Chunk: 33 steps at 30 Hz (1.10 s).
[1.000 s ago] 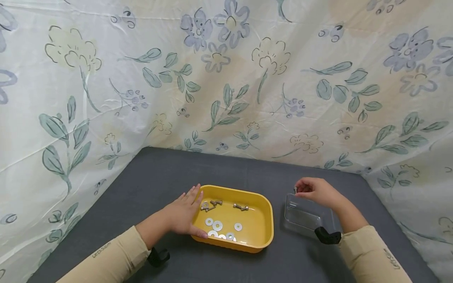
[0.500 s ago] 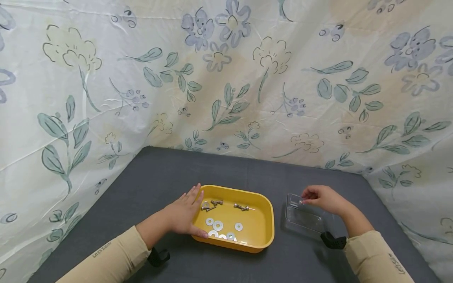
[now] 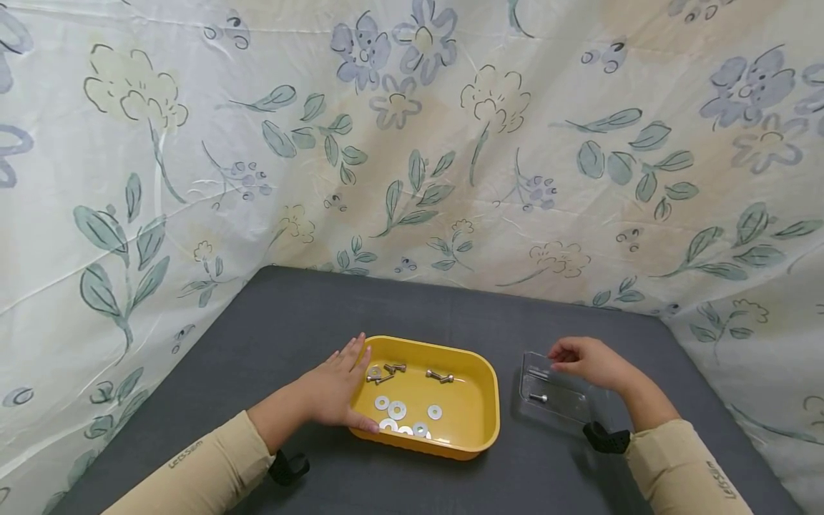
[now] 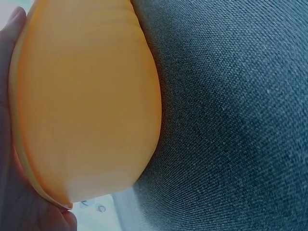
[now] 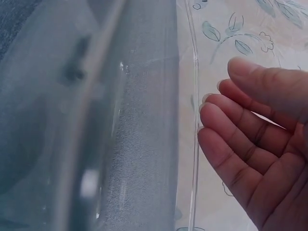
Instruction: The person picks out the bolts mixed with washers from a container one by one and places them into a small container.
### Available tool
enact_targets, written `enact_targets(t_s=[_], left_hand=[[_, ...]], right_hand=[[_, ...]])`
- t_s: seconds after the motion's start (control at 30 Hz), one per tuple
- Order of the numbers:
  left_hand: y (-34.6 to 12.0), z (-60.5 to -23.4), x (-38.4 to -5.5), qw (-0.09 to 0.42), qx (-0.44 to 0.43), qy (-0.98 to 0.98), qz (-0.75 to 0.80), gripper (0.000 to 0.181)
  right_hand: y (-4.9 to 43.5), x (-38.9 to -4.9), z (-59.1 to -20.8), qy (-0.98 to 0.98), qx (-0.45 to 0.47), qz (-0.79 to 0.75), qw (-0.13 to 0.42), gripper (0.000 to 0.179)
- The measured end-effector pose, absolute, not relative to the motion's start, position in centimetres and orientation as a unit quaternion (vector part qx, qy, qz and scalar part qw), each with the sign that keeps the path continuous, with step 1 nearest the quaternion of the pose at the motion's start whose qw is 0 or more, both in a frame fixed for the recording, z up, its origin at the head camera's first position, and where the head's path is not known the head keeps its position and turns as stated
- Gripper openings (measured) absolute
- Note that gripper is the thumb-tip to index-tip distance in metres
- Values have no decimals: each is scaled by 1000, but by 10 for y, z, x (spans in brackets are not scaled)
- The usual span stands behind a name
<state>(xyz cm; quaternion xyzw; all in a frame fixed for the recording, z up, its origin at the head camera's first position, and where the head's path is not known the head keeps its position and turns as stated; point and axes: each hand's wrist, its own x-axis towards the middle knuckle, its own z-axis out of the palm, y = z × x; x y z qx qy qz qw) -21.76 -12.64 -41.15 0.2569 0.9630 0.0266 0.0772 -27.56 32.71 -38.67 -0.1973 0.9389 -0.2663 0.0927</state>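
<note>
My left hand [image 3: 331,390] rests on the left end of a yellow tray [image 3: 487,400], its fingers straight and spread along the rim. Inside the tray lie several metal screws [image 3: 440,376] and several flat washers [image 3: 397,410]. To the right stands a clear plastic box [image 3: 566,413], with one screw [image 3: 538,398] lying on its bottom. Above the far right part of that box is my right hand [image 3: 589,361]. Its thumb is apart from the loosely bent fingers in the right wrist view, and nothing is between them.
A dark grey cloth [image 3: 412,300] covers the table under both containers. Behind and at the sides hangs a white curtain [image 3: 412,179] printed with flowers and leaves. A gap of cloth separates the tray from the clear box.
My right hand has moved a little to the right and let go of the screw, which now lies in the clear box. The left hand has stayed on the tray.
</note>
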Motion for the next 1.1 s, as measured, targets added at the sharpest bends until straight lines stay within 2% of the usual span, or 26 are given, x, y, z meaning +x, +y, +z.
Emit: enact_targets(t_s=[0.23, 0.5, 0.73, 1.1], left_hand=[[-126, -411, -218, 78, 258, 962, 31, 131], [-127, -411, -219, 80, 261, 961, 38, 131], [-126, -414, -220, 76, 264, 961, 37, 131], [-127, -414, -220, 72, 260, 962, 39, 131]], right_hand=[[319, -276, -377, 939, -201, -265, 86, 30], [294, -280, -359, 930, -226, -280, 81, 15], [266, -285, -350, 920, -251, -290, 81, 19], [215, -294, -345, 905, -293, -298, 79, 12]])
